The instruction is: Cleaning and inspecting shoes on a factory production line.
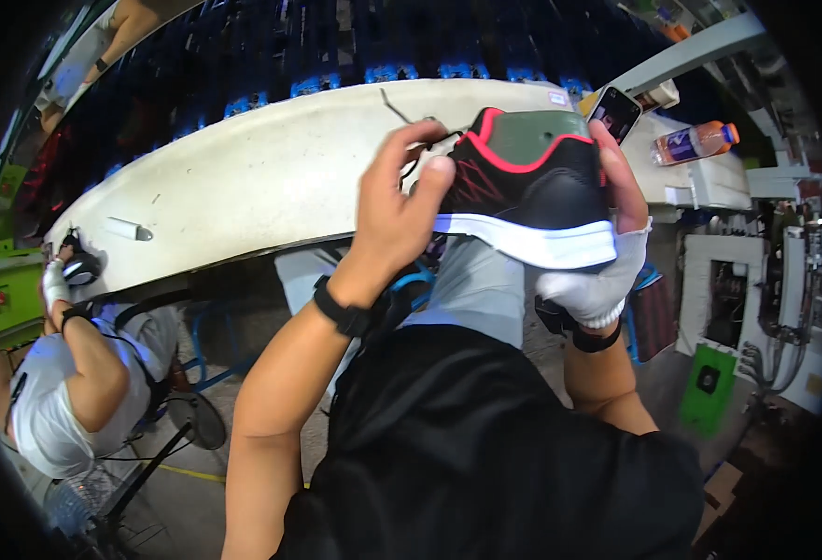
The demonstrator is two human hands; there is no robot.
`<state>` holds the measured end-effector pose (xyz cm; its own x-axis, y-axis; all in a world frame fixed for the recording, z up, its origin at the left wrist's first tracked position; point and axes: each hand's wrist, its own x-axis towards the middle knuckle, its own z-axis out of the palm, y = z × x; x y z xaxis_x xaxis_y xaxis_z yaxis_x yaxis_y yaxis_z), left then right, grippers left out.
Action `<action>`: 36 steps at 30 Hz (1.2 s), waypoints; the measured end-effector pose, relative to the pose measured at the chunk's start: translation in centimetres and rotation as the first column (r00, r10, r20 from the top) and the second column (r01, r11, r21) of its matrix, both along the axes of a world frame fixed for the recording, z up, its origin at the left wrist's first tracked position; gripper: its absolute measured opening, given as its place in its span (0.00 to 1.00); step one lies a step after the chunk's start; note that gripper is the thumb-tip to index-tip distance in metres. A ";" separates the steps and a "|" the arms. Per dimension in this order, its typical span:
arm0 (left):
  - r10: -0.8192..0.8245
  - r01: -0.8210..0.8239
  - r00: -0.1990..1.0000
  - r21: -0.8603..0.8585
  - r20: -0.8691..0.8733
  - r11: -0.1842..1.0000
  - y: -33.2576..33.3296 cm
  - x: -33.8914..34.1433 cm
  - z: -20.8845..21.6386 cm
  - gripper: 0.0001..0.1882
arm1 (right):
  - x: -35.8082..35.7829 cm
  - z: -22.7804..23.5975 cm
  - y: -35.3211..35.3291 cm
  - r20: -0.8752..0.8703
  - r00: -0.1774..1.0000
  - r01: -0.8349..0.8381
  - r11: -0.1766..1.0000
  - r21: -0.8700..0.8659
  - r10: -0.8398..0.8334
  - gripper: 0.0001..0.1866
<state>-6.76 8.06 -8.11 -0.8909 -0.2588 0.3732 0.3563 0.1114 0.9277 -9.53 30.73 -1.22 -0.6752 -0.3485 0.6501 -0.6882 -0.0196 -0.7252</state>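
Observation:
A black sneaker [560, 198] with red trim and a white sole is held up over the table's near edge. A grey-green shoe last [537, 138] fills its opening. My bare left hand [394, 196] is closed round the front of the sneaker, hiding the toe; dark lace shows between thumb and fingers. My right hand [616, 247], in a white fingerless glove, grips the heel end, its bare fingers up along the back of the shoe.
The long white table [243, 168] curves across in front. At its right are a phone [616, 114] and a pink drink bottle [695, 143]. A small white tube [129, 229] lies left. A co-worker [75, 392] sits there, hand near a dark shoe [82, 269].

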 end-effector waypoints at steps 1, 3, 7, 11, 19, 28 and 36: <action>-0.033 0.032 0.997 0.027 0.066 0.999 1.2 -0.6 -0.9 0.22 | 0.1 0.2 0.1 0.099 0.995 0.037 0.998 -0.042 -0.033 0.65; -0.084 0.061 0.976 0.119 0.201 0.991 3.1 -1.3 -1.5 0.21 | 1.4 0.6 1.2 0.298 0.951 0.116 0.988 -0.106 -0.080 0.67; -0.051 0.040 0.987 0.078 0.149 0.996 4.2 -1.9 -0.9 0.17 | 2.7 -2.2 2.7 0.276 0.917 0.331 0.935 -0.127 -0.287 0.63; -0.080 0.066 0.988 0.109 0.130 0.992 4.1 -2.5 -1.3 0.17 | 2.0 -3.0 1.4 0.207 0.908 0.401 0.899 -0.176 -0.364 0.57; 0.009 -0.026 0.980 0.084 0.197 0.996 1.1 -4.1 -3.6 0.22 | -0.7 0.0 1.0 0.209 0.942 0.283 0.957 -0.067 -0.264 0.59; 0.330 -0.064 0.941 -0.910 0.081 0.409 -11.5 2.1 -6.9 0.35 | -0.8 1.4 1.1 0.258 0.953 0.177 0.983 -0.044 -0.160 0.57; 0.331 -0.111 0.943 -0.894 0.043 0.434 -11.9 3.5 -6.2 0.29 | -4.3 7.8 -2.4 0.197 0.970 0.145 0.989 -0.002 -0.142 0.48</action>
<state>-3.25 -3.80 -14.26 -0.9285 -0.0946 0.3591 0.0314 0.9436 0.3296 -13.80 28.29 6.59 -0.8321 -0.2288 0.5053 -0.5295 0.0563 -0.8464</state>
